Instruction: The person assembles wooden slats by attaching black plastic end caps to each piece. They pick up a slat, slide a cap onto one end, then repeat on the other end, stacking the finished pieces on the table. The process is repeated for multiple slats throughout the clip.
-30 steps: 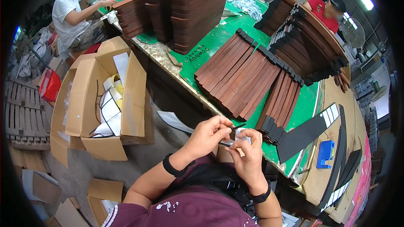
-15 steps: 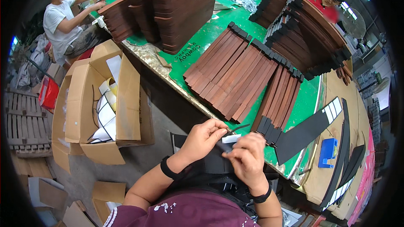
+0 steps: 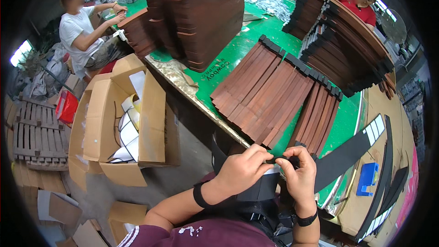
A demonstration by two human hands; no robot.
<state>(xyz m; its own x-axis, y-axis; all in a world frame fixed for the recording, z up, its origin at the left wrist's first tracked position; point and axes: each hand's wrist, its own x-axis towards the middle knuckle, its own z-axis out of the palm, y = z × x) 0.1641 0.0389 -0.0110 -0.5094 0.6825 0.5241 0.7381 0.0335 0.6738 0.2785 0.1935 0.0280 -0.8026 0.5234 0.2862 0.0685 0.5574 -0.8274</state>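
Observation:
My left hand (image 3: 243, 170) is closed, thumb and fingers pinching a thin black strip (image 3: 277, 159). The strip's other end is pinched by my right hand (image 3: 299, 174), thumb against curled forefinger. Below both hands, by my lap, hangs a black sheet (image 3: 259, 187) with a white patch near its top; my left hand partly hides it. Just beyond my hands lie reddish-brown wooden slats (image 3: 263, 93) with black end pieces, side by side on a green tabletop (image 3: 286, 139).
Tall stacks of brown boards (image 3: 208, 23) and black-edged boards (image 3: 347, 50) stand farther back. A black strip panel (image 3: 343, 160) and blue holder (image 3: 367, 179) lie at right. An open carton (image 3: 153, 123) stands at left. Two other people work across the table.
My right hand has come up and in beside the left, and both now pinch the strip together. The white piece between the hands has dropped lower. The whole view has shifted slightly.

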